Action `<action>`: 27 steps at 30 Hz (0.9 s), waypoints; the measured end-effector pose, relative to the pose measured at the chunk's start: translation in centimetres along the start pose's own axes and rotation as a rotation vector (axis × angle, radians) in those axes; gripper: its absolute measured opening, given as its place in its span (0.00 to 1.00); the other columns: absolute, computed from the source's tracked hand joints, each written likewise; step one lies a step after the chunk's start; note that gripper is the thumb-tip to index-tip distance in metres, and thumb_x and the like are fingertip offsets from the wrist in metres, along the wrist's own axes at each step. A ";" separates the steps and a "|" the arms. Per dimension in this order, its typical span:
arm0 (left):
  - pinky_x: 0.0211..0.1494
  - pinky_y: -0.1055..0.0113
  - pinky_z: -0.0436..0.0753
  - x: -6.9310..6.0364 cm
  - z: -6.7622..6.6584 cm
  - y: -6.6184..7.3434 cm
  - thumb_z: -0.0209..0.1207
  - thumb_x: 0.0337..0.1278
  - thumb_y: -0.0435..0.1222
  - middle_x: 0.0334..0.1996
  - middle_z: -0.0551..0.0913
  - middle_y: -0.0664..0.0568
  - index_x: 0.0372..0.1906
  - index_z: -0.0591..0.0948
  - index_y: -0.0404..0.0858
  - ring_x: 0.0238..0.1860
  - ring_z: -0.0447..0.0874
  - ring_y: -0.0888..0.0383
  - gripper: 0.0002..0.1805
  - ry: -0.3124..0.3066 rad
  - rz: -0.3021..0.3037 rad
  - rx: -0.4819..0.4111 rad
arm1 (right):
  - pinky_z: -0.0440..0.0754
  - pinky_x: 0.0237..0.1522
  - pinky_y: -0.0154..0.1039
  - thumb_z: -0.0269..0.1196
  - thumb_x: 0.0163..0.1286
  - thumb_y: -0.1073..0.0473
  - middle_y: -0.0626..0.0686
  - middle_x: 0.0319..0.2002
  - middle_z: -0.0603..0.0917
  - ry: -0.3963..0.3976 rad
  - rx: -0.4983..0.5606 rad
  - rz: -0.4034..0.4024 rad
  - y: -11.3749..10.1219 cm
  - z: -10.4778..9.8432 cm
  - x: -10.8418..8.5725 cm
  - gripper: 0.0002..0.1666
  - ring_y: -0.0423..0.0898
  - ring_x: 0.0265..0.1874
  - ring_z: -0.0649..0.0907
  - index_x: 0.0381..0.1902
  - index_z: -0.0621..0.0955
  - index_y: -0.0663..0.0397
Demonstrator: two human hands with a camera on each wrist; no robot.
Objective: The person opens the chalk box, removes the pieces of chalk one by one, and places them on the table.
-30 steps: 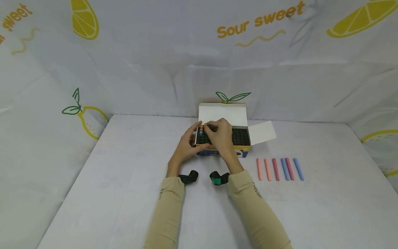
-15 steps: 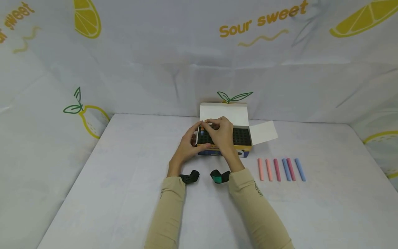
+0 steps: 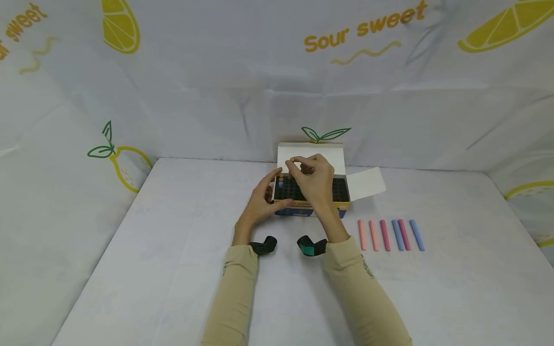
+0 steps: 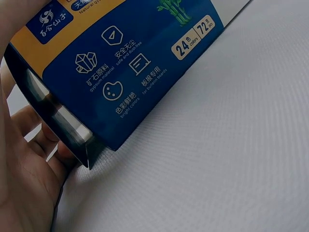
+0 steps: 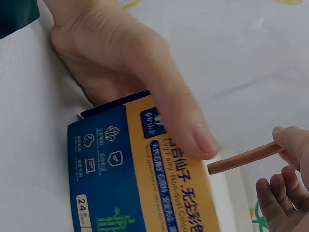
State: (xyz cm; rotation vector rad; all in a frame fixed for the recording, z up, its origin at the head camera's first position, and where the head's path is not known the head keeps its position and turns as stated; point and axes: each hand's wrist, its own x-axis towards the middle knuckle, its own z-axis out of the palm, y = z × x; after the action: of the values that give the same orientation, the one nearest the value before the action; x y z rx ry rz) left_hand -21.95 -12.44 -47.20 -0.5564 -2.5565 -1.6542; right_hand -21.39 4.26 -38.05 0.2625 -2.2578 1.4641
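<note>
An orange chalk stick (image 5: 246,158) is pinched by one end between the thumb and index finger of my right hand (image 3: 318,181), above the left part of the open chalk box (image 3: 298,211). The right wrist view shows the stick's whole free length, clear of the box. My left hand (image 3: 257,205) grips the box's left end, thumb along the front wall and fingers round the side. Inside, a black insert with rows of holes holds a few sticks at the left corner, among them an orange one (image 3: 281,178) and a blue one (image 3: 281,184).
To the right of the box several chalk sticks lie in a row on the white table: peach (image 3: 362,235), magenta (image 3: 384,235) and blue (image 3: 417,235). The box's lid (image 3: 333,153) stands up behind it, and a side flap (image 3: 366,184) sticks out right.
My right hand has drawn the orange chalk stick up out of the insert and moved slightly right and up with it. My left hand stays on the box.
</note>
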 end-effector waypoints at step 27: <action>0.33 0.68 0.67 -0.1 0.1 -0.1 0.64 0.46 0.74 0.66 0.71 0.50 0.80 0.60 0.60 0.28 0.63 0.58 0.55 -0.005 0.012 0.000 | 0.75 0.32 0.23 0.73 0.64 0.65 0.60 0.32 0.80 0.006 -0.005 -0.038 -1.0 -7.4 -3.9 0.09 0.31 0.28 0.79 0.41 0.91 0.65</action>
State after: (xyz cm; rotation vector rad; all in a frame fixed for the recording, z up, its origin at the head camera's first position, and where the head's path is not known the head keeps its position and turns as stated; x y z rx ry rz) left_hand -21.86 -12.44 -47.34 -0.5757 -2.5515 -1.6505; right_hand -15.68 10.23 -36.41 0.2973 -2.2388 1.4384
